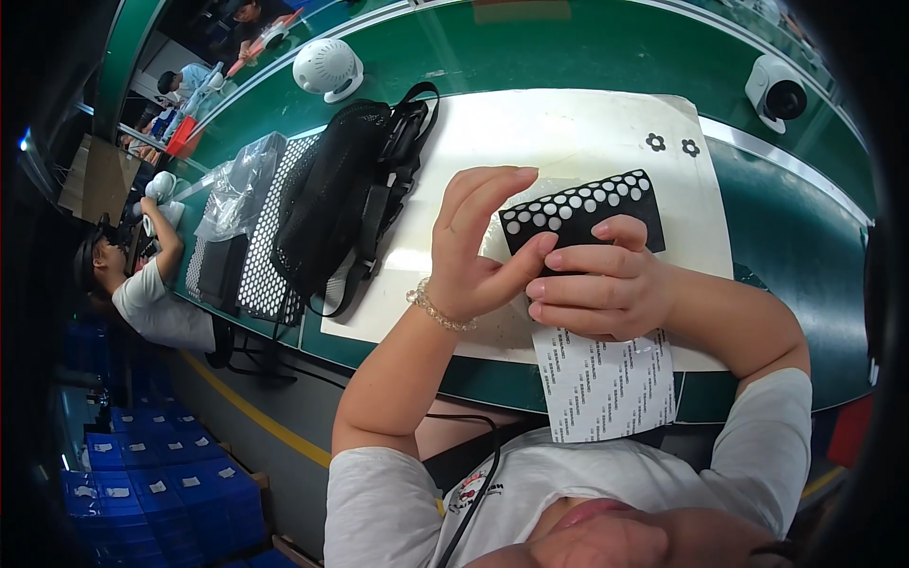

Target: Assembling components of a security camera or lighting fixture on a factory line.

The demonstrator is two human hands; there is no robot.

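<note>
Nearest, a pale T-shirt (559, 467) covers the person's chest. Beyond stretches a green table (791, 227) bearing a white board (530, 123); over its left edge lies a black mesh bag (341, 189). Printed white paper (606, 388) extends below the right hand (606, 284), whose curled fingers grasp a dotted black strip (579, 220) above the board. Just beside, the left hand (481, 244) is loosely spread; whether its thumb touches the strip, I cannot tell. Two black flower shapes (655, 143) lie far right.
</note>
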